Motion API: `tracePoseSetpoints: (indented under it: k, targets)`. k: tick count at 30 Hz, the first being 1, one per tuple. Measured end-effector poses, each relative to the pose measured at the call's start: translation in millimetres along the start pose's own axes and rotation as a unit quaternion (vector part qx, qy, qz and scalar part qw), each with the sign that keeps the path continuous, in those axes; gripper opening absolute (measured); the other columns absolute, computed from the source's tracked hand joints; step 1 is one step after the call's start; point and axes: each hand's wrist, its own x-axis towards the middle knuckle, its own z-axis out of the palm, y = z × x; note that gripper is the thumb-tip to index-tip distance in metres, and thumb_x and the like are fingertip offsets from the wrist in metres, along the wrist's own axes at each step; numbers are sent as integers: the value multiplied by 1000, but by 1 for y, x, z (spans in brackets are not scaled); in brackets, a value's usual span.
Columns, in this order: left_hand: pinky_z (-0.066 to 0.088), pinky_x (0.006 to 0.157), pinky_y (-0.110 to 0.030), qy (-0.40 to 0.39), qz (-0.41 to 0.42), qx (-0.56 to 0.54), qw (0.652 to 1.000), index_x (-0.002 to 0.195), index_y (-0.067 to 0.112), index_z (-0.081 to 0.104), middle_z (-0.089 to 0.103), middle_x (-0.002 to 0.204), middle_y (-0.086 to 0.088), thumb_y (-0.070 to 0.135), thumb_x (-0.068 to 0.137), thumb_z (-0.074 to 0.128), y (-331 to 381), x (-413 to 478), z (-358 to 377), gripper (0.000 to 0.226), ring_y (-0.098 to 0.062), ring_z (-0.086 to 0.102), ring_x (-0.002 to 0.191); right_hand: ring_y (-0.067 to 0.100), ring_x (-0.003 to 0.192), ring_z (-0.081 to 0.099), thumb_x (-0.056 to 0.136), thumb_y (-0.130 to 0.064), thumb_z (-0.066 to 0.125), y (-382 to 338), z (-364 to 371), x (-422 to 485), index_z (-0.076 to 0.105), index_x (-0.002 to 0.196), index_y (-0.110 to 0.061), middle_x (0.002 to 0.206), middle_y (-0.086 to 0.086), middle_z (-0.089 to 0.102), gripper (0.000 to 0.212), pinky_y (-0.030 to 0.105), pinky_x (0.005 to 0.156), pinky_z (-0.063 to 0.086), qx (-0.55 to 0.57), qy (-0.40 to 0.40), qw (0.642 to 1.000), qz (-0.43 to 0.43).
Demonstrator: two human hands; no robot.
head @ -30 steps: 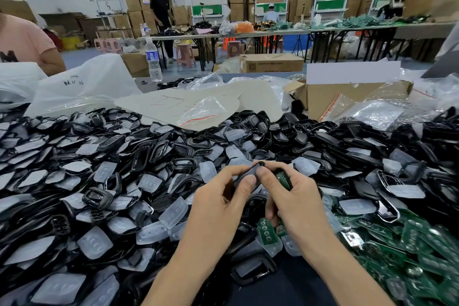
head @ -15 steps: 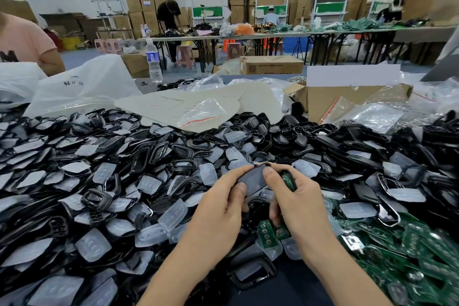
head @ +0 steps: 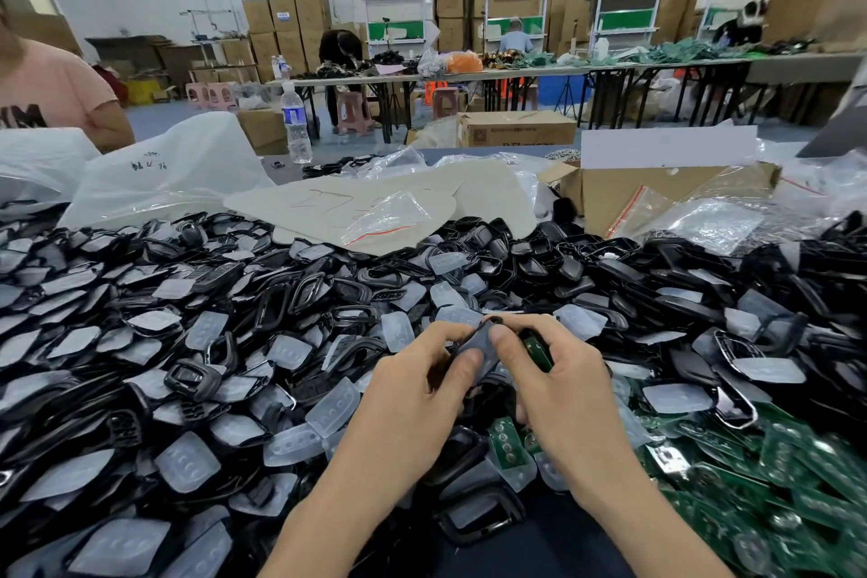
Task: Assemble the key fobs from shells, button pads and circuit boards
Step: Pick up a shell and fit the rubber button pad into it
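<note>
My left hand (head: 413,394) and right hand (head: 558,385) still pinch the shell (head: 492,321) over the heap (head: 234,296). Both thumbs have closed together on the pad (head: 478,345), and the board (head: 537,350) stays in my right fingers. Far back, the worker (head: 340,49) stays bent over.

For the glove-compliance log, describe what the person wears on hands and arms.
The left hand and right hand are bare: no gloves, rings or tape. The left forearm and right forearm are bare too, with no sleeve, watch or bracelet in view down to the frame edge.
</note>
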Motion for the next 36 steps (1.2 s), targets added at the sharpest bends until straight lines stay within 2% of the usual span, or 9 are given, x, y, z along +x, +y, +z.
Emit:
tracePoseSetpoints:
  k: [2, 6, 10, 15, 20, 24, 28, 31, 36]
  targets:
    - [53, 64, -45, -3, -3, -5, 1000, 100, 61, 56, 66, 77, 3, 55, 89, 52, 1, 0, -1, 13, -20, 63, 63, -5, 54, 57, 96, -38, 65, -2, -1, -1, 70, 97, -42, 61, -33, 59, 7, 8, 51, 40, -3, -2, 1000, -6]
    - [53, 64, -44, -4, 0, 8, 1000, 100, 65, 54, 67, 78, 6, 54, 90, 51, 0, 0, -2, 15, -17, 63, 62, 3, 37, 46, 97, -29, 65, -4, -1, -1, 71, 96, -33, 55, -26, 59, 7, 13, 40, 35, 25, -7, 1000, 1]
    - [54, 65, -48, 0, -5, 0, 1000, 101, 66, 55, 68, 79, 6, 52, 93, 53, 1, 0, -2, 17, -20, 64, 64, -4, 53, 56, 96, -34, 65, -2, 0, 0, 71, 98, -37, 59, -31, 58, 6, 8, 53, 39, 4, -6, 1000, -4]
    - [56, 68, -47, 3, -30, -50, 998, 98, 62, 61, 71, 82, 7, 37, 99, 59, 4, 1, -1, 24, -25, 68, 72, 4, 38, 44, 96, -42, 60, -5, -1, 1, 71, 103, -38, 43, -7, 51, 15, 13, 41, 35, 82, -14, 996, 31]
    - [57, 71, -51, 5, -38, -70, 997, 98, 56, 64, 72, 81, 1, 33, 100, 60, 6, 1, -3, 23, -27, 68, 73, 6, 38, 41, 95, -46, 60, -7, -2, 0, 73, 101, -44, 43, -5, 46, 15, 16, 40, 35, 111, -25, 993, 42]
    - [55, 62, -29, -1, -13, -49, 999, 98, 62, 60, 70, 77, 9, 37, 100, 59, 3, 1, -2, 25, -18, 66, 67, 11, 37, 39, 93, -38, 68, -5, -2, 1, 72, 93, -48, 43, -2, 45, 11, 19, 38, 34, 106, -16, 993, 50]
    - [51, 59, -25, 9, 7, 6, 1000, 100, 67, 55, 69, 80, 17, 43, 99, 59, -2, 0, -1, 24, -11, 63, 63, 8, 36, 38, 94, -35, 68, -2, -3, 2, 71, 91, -44, 42, -5, 46, 10, 17, 38, 32, 69, -11, 997, 43]
    - [54, 61, -28, 18, 17, 42, 999, 103, 67, 52, 68, 83, 24, 59, 94, 52, -6, -2, 1, 12, -6, 65, 67, 0, 43, 50, 95, -36, 68, 0, -2, 2, 71, 95, -37, 48, -23, 55, 3, 9, 45, 34, 14, -5, 1000, 19]
    - [54, 59, -44, 29, 34, 64, 997, 107, 62, 51, 65, 76, 12, 69, 91, 44, -8, -2, 3, 20, -14, 62, 61, -5, 49, 54, 95, -36, 67, 3, -1, 1, 71, 97, -36, 53, -30, 56, 4, 8, 47, 34, 1, -9, 1000, 8]
